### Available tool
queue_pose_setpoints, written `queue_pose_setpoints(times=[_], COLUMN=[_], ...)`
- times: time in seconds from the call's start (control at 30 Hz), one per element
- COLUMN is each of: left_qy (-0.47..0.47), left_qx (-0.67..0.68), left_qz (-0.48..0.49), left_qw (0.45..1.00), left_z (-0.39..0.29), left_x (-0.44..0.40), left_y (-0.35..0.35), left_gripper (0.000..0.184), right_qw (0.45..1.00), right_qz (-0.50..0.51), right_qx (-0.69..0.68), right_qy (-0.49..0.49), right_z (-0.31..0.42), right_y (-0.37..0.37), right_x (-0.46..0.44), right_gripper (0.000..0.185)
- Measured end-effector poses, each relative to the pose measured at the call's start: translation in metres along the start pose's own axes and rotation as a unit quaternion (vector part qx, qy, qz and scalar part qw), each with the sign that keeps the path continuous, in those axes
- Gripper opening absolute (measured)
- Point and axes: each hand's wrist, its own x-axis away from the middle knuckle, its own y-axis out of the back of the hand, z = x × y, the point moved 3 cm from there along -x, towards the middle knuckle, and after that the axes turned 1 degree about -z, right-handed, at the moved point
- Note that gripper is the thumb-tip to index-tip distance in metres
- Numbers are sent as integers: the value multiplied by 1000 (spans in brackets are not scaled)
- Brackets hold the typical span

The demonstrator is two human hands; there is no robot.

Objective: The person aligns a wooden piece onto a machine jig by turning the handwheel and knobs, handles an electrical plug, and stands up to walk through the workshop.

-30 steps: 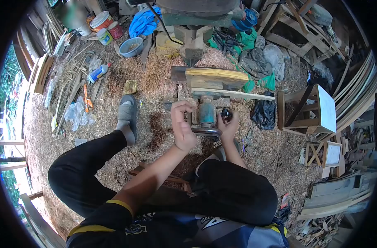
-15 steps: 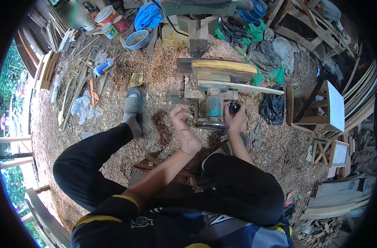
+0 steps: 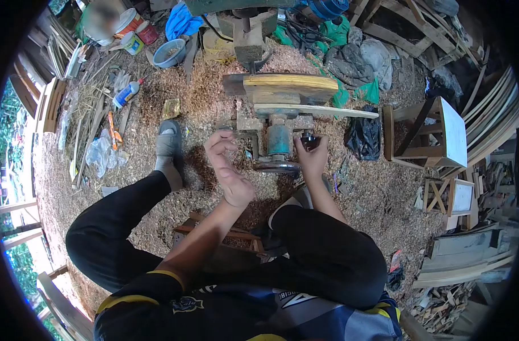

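Observation:
A machine with a teal cylinder (image 3: 278,139) and a round handwheel (image 3: 276,166) stands before me. My right hand (image 3: 313,161) is closed around a black knob (image 3: 309,140) to the right of the cylinder. My left hand (image 3: 230,173) is raised left of the handwheel, its fingers loosely bent and apart, with nothing in it. Beyond the cylinder lies a thick wooden block (image 3: 291,90) with a yellowish top edge, across the machine. A thin pale wood strip (image 3: 322,110) runs along its near side, sticking out to the right.
Wood shavings (image 3: 205,108) cover the floor. A low wooden stool (image 3: 242,238) is beneath me. To the right stands a wooden frame with a white top (image 3: 453,133). A blue basin (image 3: 169,53), a blue bottle (image 3: 126,94) and paint cans lie far left.
My left hand has drawn away leftward from the handwheel and its fingers have spread more. The right hand stays on the knob. The whole view has shifted slightly.

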Motion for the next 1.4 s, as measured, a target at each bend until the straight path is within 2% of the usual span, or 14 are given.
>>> queue_pose_setpoints(times=[0.1, 0.17, 0.33, 0.4, 0.5, 0.57, 0.63, 0.83, 1.03, 1.13, 1.2, 1.3, 1.37, 1.4], left_qy=[9, 21, 14, 14, 11, 5, 16, 12, 29, 37, 36, 35, 32, 30], left_qx=[-3, -2, -3, -8, -20, -28, -22, -25, -22, -18, -21, -26, -25, -29], left_qz=[3, 4, 27, 28, 40, 50, 49, 45, 67, 69, 66, 63, 64, 69], left_qw=[1000, 1000, 1000, 999, 999, 998, 998, 999, 997, 997, 997, 997, 997, 997], left_z=[-5, -3, 3, 1, -1, -3, -6, -5, -6, -6, -4, -3, -2, -3], left_x=[-5, -5, -2, -3, -3, -4, -4, -4, -6, -3, -1, 0, -3, -4], left_y=[2, 4, 8, 8, 8, 7, 3, 3, 5, 4, 5, 5, 4, 4], left_gripper=[63, 61, 56, 55, 54, 54, 55, 56, 54, 54, 56, 58, 58, 59], right_qw=[1000, 908, 828, 977, 998, 997, 870, 940, 833, 905, 991, 994, 992, 997], right_qz=[5, 64, 166, 78, 8, 26, 93, 122, 82, 68, 40, -27, 7, 65], right_qx=[1, -325, -416, -129, 61, 74, -371, -232, -456, -306, -29, 76, 119, -28], right_qy=[31, -256, -337, -152, 32, 3, -313, -216, -301, -288, -128, 76, 26, 11], right_z=[4, -10, -28, -25, 6, 3, -12, -74, -12, -49, -86, -53, -27, -23], right_y=[2, -1, -10, -7, -4, 1, -3, -25, -18, -24, -26, -23, -10, -7], right_x=[2, 3, 2, 0, 8, 4, 3, 2, 10, 4, -7, 2, 6, 8], right_gripper=[47, 43, 41, 40, 41, 38, 30, 5, 18, 31, 42, 50, 49, 45])
